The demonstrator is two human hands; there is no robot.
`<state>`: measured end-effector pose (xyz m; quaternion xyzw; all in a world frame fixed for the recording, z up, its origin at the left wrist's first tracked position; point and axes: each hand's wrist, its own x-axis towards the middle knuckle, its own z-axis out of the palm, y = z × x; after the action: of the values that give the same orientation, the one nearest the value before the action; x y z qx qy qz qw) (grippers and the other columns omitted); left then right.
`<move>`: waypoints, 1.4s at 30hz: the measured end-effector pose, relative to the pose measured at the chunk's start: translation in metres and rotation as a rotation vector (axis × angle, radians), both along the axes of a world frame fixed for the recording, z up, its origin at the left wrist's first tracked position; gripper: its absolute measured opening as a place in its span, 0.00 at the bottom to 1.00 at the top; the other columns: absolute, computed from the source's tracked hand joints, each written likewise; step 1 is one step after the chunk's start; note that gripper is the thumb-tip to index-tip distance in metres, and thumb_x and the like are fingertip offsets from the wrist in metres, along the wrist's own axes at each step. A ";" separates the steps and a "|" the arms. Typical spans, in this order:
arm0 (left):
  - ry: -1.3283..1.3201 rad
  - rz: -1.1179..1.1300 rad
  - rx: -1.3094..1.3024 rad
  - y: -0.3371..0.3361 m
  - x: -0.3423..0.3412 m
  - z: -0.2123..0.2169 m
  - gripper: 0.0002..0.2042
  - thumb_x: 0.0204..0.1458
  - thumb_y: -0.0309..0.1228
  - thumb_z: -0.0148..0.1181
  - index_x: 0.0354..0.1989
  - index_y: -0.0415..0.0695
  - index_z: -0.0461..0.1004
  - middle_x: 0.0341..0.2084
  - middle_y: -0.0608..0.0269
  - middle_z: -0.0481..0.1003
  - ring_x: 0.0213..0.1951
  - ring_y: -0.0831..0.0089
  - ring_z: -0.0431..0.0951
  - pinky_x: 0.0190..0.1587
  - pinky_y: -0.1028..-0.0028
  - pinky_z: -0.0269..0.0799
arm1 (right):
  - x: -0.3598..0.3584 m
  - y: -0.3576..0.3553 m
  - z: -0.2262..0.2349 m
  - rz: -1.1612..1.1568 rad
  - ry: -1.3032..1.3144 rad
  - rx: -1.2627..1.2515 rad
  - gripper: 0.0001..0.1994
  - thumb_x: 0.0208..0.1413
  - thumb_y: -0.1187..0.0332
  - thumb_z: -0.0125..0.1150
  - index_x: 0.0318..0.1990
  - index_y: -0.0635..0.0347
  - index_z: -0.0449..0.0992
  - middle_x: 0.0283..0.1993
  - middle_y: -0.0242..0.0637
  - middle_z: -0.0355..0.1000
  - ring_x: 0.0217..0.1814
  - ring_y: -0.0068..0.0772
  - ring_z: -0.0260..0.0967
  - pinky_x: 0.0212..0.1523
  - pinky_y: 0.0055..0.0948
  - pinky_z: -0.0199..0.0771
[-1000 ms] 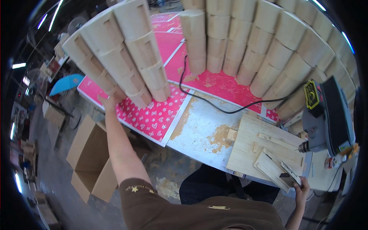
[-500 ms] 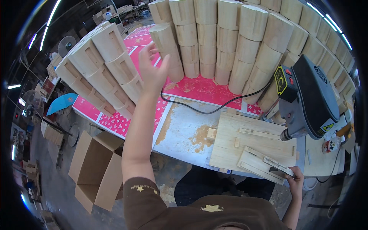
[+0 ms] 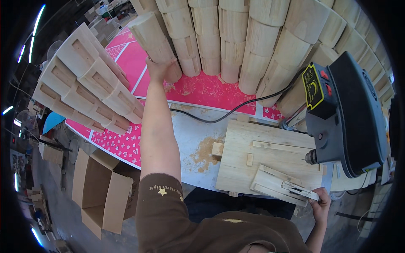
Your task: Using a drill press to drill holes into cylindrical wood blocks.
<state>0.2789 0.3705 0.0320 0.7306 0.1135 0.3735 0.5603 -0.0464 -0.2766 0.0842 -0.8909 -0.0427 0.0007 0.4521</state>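
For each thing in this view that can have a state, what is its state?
Left hand: at a short block column; grip unclear
Right hand: closed on a slim wooden piece
Cardboard box: open, flaps spread
Wooden blocks: stacked in columns
Black cord: slack
Ceiling lights: lit
Drill press: running or not, cannot tell

Brown short-sleeved T-shirt (image 3: 253, 232), dark trousers (image 3: 249, 205); left hand (image 3: 160, 71) and right hand (image 3: 319, 204) bare.
Up the arm from the left hand, past the bare left forearm (image 3: 159, 130), brown sleeve (image 3: 162, 215) has gold stars (image 3: 162, 191) and small gold lettering (image 3: 157, 187) near the hem; inward from the right hand, shirt front shows a flattened gold print (image 3: 233, 220); right forearm (image 3: 316, 236) bare too; trousers left of the right hand, details too dark to tell.
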 end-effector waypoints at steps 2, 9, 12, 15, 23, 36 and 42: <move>0.038 0.054 0.068 -0.004 0.001 -0.018 0.50 0.21 0.30 0.78 0.55 0.32 0.52 0.51 0.46 0.63 0.54 0.58 0.65 0.56 0.65 0.63 | 0.001 -0.001 -0.001 0.002 -0.029 -0.002 0.13 0.37 0.71 0.69 0.33 0.62 0.76 0.31 0.34 0.69 0.34 0.29 0.66 0.36 0.24 0.63; 0.090 0.146 0.036 -0.012 -0.003 -0.032 0.45 0.24 0.26 0.73 0.56 0.35 0.52 0.50 0.48 0.65 0.53 0.57 0.67 0.54 0.66 0.65 | -0.001 0.000 0.000 -0.017 0.009 -0.030 0.15 0.38 0.66 0.71 0.34 0.61 0.76 0.32 0.36 0.69 0.36 0.30 0.66 0.37 0.24 0.64; 0.050 0.020 0.063 0.000 -0.010 -0.034 0.45 0.24 0.27 0.73 0.56 0.35 0.53 0.50 0.48 0.66 0.52 0.58 0.68 0.54 0.66 0.65 | 0.000 0.002 -0.001 0.001 0.004 -0.012 0.14 0.38 0.68 0.70 0.34 0.62 0.76 0.32 0.36 0.69 0.35 0.30 0.66 0.37 0.24 0.64; 0.045 0.140 0.103 -0.041 -0.031 -0.019 0.38 0.28 0.26 0.71 0.53 0.36 0.58 0.45 0.51 0.70 0.47 0.62 0.72 0.48 0.68 0.69 | 0.003 0.004 0.000 -0.011 -0.014 -0.024 0.13 0.39 0.69 0.69 0.34 0.63 0.75 0.32 0.36 0.69 0.35 0.30 0.66 0.37 0.24 0.64; 0.163 0.116 0.151 -0.092 -0.068 -0.008 0.43 0.23 0.31 0.73 0.52 0.34 0.57 0.47 0.45 0.67 0.51 0.57 0.69 0.52 0.66 0.66 | 0.008 0.004 -0.004 0.018 -0.063 -0.012 0.13 0.39 0.71 0.68 0.34 0.64 0.75 0.31 0.35 0.69 0.34 0.30 0.66 0.38 0.24 0.64; 0.178 0.072 0.191 -0.213 -0.100 0.002 0.40 0.25 0.34 0.73 0.49 0.36 0.58 0.42 0.46 0.70 0.46 0.54 0.72 0.47 0.64 0.68 | 0.002 0.005 -0.006 0.024 -0.095 0.045 0.10 0.35 0.75 0.68 0.30 0.62 0.77 0.28 0.33 0.70 0.31 0.28 0.65 0.33 0.25 0.64; 0.223 0.011 0.144 -0.231 -0.101 0.011 0.42 0.24 0.31 0.74 0.50 0.36 0.56 0.46 0.46 0.67 0.50 0.55 0.69 0.51 0.64 0.66 | 0.002 0.001 -0.004 0.031 -0.110 0.095 0.12 0.34 0.78 0.67 0.32 0.61 0.78 0.28 0.34 0.71 0.32 0.29 0.67 0.33 0.25 0.66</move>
<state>0.1778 0.1399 0.0427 0.8053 0.1521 0.3001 0.4881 -0.0445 -0.2752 0.0798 -0.8665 -0.0813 -0.0431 0.4907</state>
